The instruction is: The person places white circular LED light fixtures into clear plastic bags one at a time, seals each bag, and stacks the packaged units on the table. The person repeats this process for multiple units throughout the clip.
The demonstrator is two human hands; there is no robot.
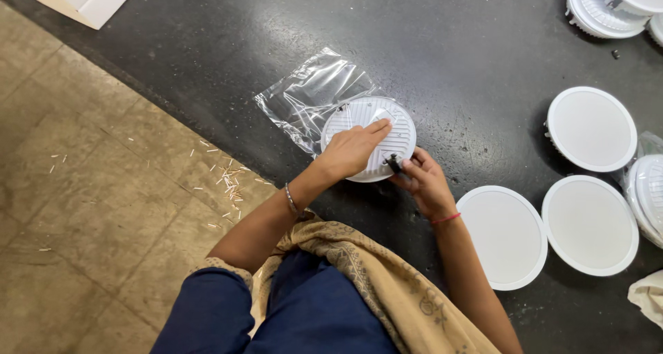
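A round white ribbed lamp housing (396,127) lies back-up on the dark table (442,43), partly over a clear plastic bag (309,98). My left hand (353,150) rests flat on top of the housing, fingers stretched toward its centre, pressing it down. My right hand (423,183) is at the housing's near edge, fingers pinched on a small black clip (394,164) fixed to the rim.
Three round white lamp panels lie face up to the right (591,127) (589,224) (504,235). More ribbed housings are stacked at the top right (608,8) and right edge (649,195). A white cloth (649,295) lies at the lower right. Small scraps litter the tiled floor (228,181) on the left.
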